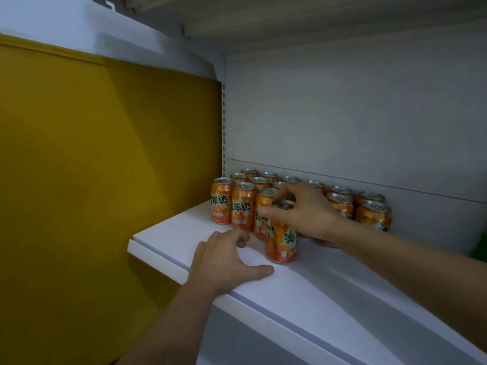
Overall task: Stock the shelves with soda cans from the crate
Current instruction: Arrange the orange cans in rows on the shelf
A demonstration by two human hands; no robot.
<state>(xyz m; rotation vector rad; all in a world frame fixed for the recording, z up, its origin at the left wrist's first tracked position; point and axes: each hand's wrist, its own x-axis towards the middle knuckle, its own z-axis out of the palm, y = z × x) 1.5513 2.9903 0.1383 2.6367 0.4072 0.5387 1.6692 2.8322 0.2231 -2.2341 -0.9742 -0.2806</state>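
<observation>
Several orange soda cans (244, 206) stand upright in rows at the back left of a white shelf (329, 293). One more orange can (281, 241) stands in front of the rows, near the shelf's middle. My right hand (303, 209) grips this front can by its top rim, fingers curled over the lid. My left hand (226, 262) rests on the shelf just left of that can, thumb stretched out along the surface and fingers loosely bent, holding nothing. The crate is out of view.
A yellow wall (105, 180) lies to the left of the shelf unit. The white back panel (342, 122) rises behind the cans and another shelf (290, 17) hangs overhead. The shelf's front lip (158, 259) runs diagonally toward the lower right.
</observation>
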